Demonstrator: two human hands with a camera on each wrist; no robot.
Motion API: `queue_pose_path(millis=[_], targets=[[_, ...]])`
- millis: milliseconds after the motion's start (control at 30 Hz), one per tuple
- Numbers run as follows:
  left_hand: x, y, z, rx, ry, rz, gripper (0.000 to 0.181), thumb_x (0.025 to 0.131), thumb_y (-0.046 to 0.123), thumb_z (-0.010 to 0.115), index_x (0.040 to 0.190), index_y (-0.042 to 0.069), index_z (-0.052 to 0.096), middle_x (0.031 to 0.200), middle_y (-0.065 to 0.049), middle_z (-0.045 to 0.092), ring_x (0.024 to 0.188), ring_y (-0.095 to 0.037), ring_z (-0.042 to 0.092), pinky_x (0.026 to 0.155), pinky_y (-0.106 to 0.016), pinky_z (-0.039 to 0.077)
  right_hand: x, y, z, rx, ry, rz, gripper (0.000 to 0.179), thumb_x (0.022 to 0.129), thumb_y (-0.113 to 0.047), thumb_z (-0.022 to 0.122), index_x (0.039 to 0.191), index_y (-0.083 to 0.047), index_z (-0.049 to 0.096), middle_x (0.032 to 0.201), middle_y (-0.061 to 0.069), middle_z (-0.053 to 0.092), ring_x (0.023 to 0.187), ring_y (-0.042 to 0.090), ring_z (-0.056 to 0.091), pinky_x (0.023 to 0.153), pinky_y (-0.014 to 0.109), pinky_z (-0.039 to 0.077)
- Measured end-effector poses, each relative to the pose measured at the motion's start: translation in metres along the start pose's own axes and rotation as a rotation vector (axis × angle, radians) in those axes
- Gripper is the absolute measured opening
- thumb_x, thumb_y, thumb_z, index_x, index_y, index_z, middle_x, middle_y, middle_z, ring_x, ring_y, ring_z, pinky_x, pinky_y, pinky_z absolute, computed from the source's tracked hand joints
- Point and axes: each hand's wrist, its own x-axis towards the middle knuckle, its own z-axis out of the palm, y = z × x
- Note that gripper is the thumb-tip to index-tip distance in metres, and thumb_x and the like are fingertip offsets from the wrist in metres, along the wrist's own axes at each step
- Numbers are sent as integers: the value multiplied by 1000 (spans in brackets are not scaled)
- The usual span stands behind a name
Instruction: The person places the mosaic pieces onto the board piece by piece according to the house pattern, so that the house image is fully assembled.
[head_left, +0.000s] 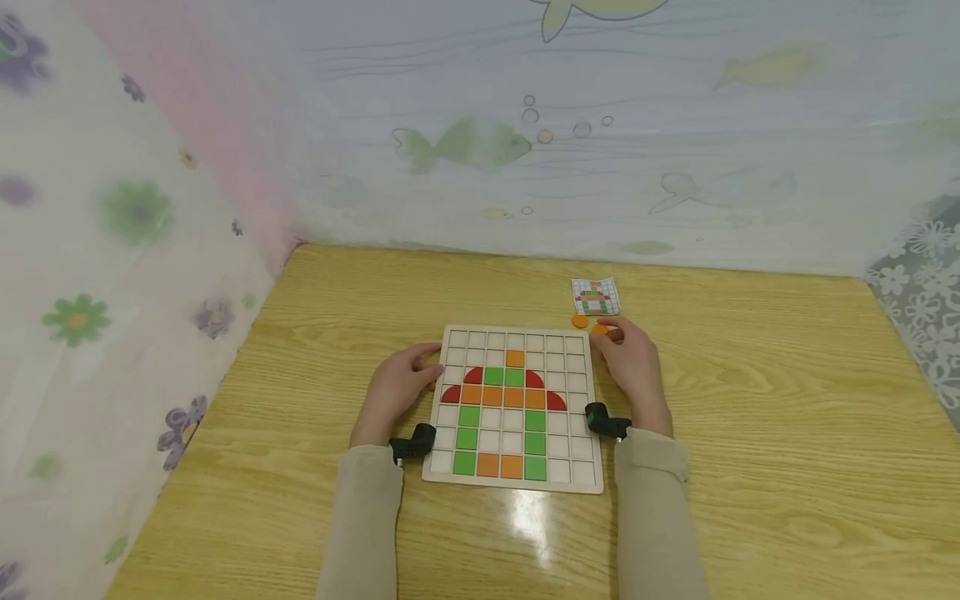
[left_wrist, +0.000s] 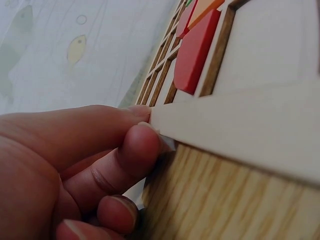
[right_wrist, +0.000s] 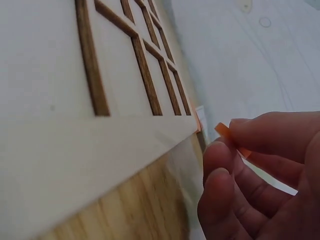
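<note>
A wooden grid board [head_left: 491,487] lies on the table, with green and orange square tiles and red quarter-round tiles in some of its cells. My left hand [head_left: 399,379] is at the board's left edge; in the left wrist view its thumb and index fingertips hold that edge, close to a red tile [left_wrist: 196,55]. Beyond the board's upper right corner, my right hand [head_left: 633,358] pinches a small orange disc [head_left: 599,330]. The disc's thin edge shows between thumb and finger in the right wrist view. Another orange disc [head_left: 580,321] lies just left of it.
A small printed card [head_left: 596,297] with a matching coloured grid pattern lies behind the discs. The wood-grain table [head_left: 780,417] reaches a fish-patterned cloth [head_left: 465,200] at the back and a flowered cloth [head_left: 135,283] at the left.
</note>
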Motion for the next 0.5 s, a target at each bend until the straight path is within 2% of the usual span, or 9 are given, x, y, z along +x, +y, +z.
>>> queue_pose_path(millis=[167, 500], targets=[[0, -1, 1, -5, -3, -6, 39, 85, 30, 59, 124, 27, 53, 70, 1, 58, 64, -18, 48, 64, -30, 35, 0, -5, 1, 36, -19, -19, 34, 89, -25, 51, 121, -14, 54, 92, 8, 54, 68, 22, 54, 61, 31, 43], [1, -2, 1, -1, -4, 3, 40, 85, 29, 60, 124, 24, 53, 70, 0, 57, 65, -17, 48, 63, -31, 35, -1, -20, 15, 80, -113, -62, 33, 90, -18, 49, 123, -12, 51, 89, 10, 54, 66, 22, 54, 55, 29, 45]])
